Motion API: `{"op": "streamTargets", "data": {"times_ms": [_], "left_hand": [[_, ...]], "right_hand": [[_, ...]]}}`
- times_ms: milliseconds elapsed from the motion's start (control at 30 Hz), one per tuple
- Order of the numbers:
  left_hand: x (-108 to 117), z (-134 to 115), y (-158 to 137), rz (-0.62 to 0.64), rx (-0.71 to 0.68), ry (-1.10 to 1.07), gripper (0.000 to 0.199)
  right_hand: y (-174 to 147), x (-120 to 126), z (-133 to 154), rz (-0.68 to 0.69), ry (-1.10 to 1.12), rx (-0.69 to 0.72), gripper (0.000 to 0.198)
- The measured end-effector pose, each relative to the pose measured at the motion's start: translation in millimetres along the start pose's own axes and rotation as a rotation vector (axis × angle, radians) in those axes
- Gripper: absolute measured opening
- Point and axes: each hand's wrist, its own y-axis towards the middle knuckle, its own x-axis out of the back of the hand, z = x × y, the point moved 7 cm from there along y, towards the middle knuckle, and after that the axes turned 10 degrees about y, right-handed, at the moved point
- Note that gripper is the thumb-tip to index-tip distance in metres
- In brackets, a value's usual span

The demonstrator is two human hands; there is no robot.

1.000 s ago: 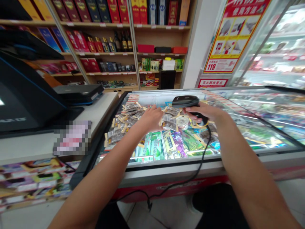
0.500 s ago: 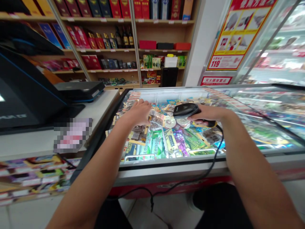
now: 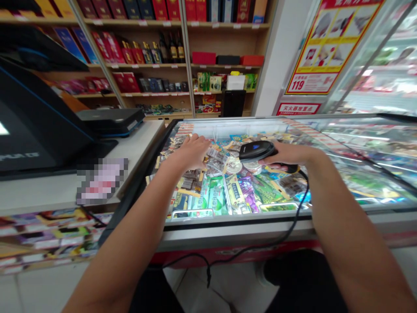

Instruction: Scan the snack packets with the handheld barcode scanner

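My right hand (image 3: 283, 156) is closed around the grip of a black barcode scanner (image 3: 257, 150). The scanner's head points left over the glass top of a freezer, and a blue mark glows on it. A black cable (image 3: 295, 219) runs down from its grip. My left hand (image 3: 194, 152) reaches over the left part of the freezer, thumb and fingers apart. Just right of its fingers is a brown-and-white packet (image 3: 217, 160); whether it touches the hand, I cannot tell. Green wrapped packets (image 3: 210, 195) and round-lidded tubs (image 3: 233, 165) show through the glass.
A counter (image 3: 140, 143) at the left carries a dark register (image 3: 39, 126), a flat scale (image 3: 110, 119) and a blurred-out pinkish item (image 3: 101, 180). Shelves with boxes and bottles (image 3: 172, 48) stand behind. The scanner cable hangs along the freezer's front edge (image 3: 234, 232).
The blue mark on the scanner has lit up. The whole view has shifted slightly; both hands keep nearly the same places over the freezer.
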Motion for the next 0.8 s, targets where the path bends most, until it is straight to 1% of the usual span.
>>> {"op": "streamTargets", "data": {"times_ms": [133,233,300,400,467,533,567,633,667,733,800], "left_hand": [[5,-4,-2,-0.008,-0.009,0.004,0.07],[5,-3,-3,-0.006,-0.011,-0.031,0.067],[0,4,-1,-0.006,-0.004,-0.128,0.064],[-7,26,5,-0.053,0.041,-0.359,0.052],[-9,49,8,-0.14,0.109,-0.506,0.033],[-8,73,6,-0.257,0.212,-0.677,0.015],[-7,85,3,-0.321,0.277,-0.776,0.009],[-8,106,-4,-0.434,0.422,-0.962,0.006],[-9,113,-8,-0.47,0.496,-1.029,0.006],[-14,123,-15,-0.491,0.631,-1.084,0.007],[-21,130,-18,-0.46,0.742,-1.063,0.006]], "right_hand": [[1,-2,0,0.029,-0.027,0.01,0.044],[3,1,-1,0.001,-0.012,0.029,0.042],[5,5,0,-0.053,0.0,0.066,0.042],[6,14,3,-0.175,0.0,0.138,0.042],[7,19,4,-0.242,0.017,0.166,0.043],[7,22,4,-0.279,0.033,0.178,0.045],[8,23,4,-0.288,0.028,0.179,0.046],[10,25,2,-0.295,-0.007,0.176,0.048],[11,25,1,-0.295,-0.027,0.173,0.048],[12,24,-1,-0.284,-0.039,0.163,0.048],[14,21,-2,-0.273,-0.014,0.159,0.045]]}}
